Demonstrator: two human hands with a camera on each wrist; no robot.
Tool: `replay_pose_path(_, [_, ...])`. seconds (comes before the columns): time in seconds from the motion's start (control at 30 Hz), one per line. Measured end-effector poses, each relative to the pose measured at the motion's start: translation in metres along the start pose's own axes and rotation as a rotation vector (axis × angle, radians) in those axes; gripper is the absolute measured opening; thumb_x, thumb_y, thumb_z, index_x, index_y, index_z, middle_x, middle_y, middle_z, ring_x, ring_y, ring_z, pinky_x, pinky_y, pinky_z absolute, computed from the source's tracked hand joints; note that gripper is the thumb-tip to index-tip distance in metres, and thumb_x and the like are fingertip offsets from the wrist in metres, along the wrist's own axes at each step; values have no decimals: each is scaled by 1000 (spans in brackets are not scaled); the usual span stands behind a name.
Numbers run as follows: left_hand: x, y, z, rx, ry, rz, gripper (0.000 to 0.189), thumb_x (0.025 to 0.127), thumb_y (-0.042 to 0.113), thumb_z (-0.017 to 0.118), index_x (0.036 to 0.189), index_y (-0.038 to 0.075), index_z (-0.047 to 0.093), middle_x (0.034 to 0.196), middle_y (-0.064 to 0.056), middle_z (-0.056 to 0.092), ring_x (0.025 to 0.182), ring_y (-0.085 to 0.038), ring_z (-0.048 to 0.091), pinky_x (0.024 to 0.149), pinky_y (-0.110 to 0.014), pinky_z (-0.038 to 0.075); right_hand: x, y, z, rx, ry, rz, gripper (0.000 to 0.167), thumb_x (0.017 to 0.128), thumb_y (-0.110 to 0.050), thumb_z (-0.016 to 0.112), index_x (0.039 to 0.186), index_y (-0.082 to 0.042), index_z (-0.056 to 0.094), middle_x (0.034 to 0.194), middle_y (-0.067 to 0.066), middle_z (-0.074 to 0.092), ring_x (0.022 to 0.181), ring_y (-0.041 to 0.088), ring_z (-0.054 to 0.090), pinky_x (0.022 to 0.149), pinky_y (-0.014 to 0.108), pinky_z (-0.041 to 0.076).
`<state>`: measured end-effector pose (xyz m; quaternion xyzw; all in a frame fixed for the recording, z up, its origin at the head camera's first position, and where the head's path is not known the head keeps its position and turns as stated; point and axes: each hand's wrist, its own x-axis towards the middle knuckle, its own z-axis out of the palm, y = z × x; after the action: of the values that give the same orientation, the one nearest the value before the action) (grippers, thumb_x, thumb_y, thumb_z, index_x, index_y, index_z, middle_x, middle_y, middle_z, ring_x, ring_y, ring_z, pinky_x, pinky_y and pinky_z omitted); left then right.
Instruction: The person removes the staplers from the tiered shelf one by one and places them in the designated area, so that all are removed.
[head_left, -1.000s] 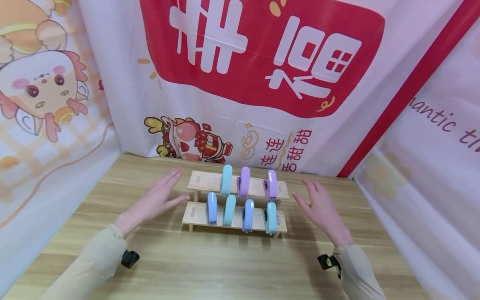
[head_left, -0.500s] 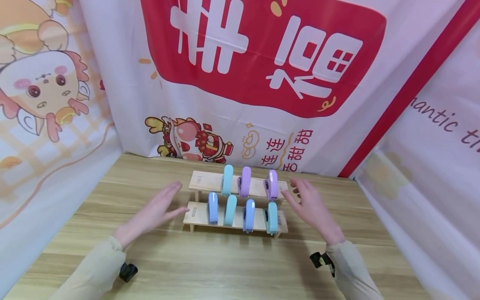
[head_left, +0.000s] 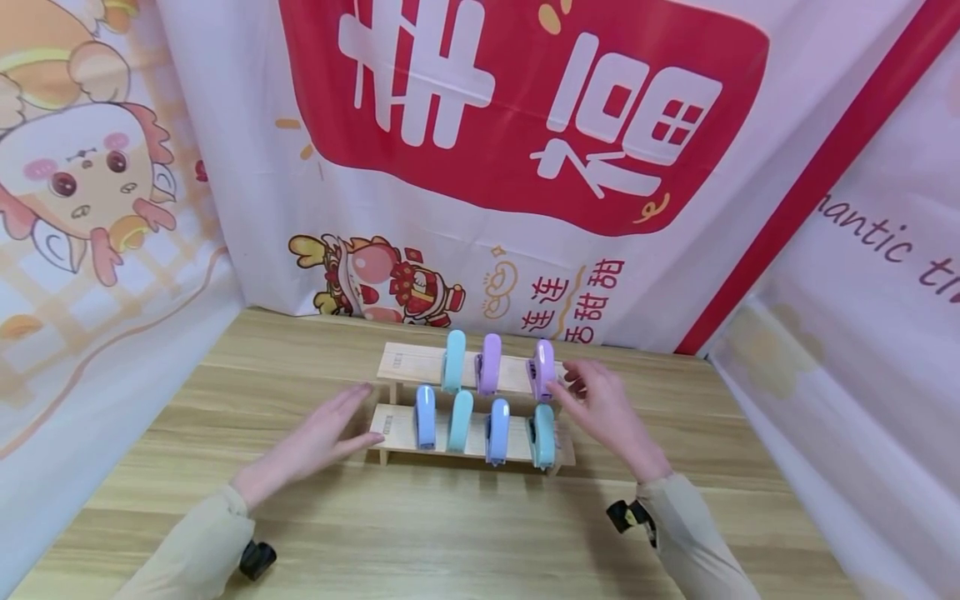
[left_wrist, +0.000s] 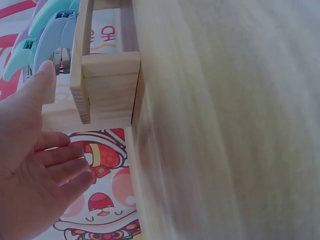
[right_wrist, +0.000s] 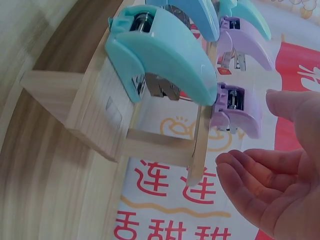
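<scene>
A small two-tier wooden rack holds pastel hole punches. On its upper shelf (head_left: 412, 360) stand a teal hole punch (head_left: 453, 360), a purple hole punch (head_left: 488, 363) and, at the right, another purple hole punch (head_left: 543, 369). The lower shelf (head_left: 401, 425) carries blue and teal hole punches, with a teal hole punch (right_wrist: 165, 47) at its right end. My right hand (head_left: 606, 410) is beside the rightmost purple punch, fingers loosely bent; the right wrist view shows a gap between them. My left hand (head_left: 311, 442) is at the rack's left end, holding nothing, its thumb near the lower shelf.
The rack stands on a wood-grain table (head_left: 450, 533) close to the printed back cloth (head_left: 517, 192). Printed cloths also hang at the left and right. A dark wrist camera (head_left: 632, 517) sits below the right hand.
My right hand has moved left, from beyond the rack's right end to beside the rightmost purple hole punch. My left hand has shifted slightly down and nearer the lower shelf. The hole punches have stayed put.
</scene>
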<state>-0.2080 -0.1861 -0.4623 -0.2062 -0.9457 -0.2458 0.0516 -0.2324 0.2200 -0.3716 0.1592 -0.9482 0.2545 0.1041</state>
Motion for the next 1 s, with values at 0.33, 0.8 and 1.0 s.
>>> replay_pose_path(0.33, [-2, 3, 8, 34, -2, 43, 83, 90, 53, 64, 146, -4, 42, 152, -27, 41, 139, -46, 43, 116, -62, 37, 9, -8, 7, 32, -26, 66, 45, 92, -42, 69, 118, -5, 64, 102, 10, 70, 84, 17, 68, 69, 24, 61])
replay_pose_path(0.8, [-3, 6, 10, 78, -8, 72, 77, 92, 47, 65, 146, -3, 44, 151, -28, 42, 139, -45, 44, 114, -60, 39, 16, -14, 13, 34, 11, 66, 32, 90, -36, 73, 105, -8, 67, 90, 5, 70, 74, 13, 63, 60, 20, 56])
replay_pose_path(1.0, [-3, 4, 11, 77, -6, 75, 76, 93, 47, 65, 146, -3, 44, 151, -27, 43, 139, -44, 44, 114, -60, 40, 16, -19, 13, 27, 8, 91, 29, 91, -34, 72, 103, -9, 67, 89, 5, 69, 71, 13, 61, 58, 21, 55])
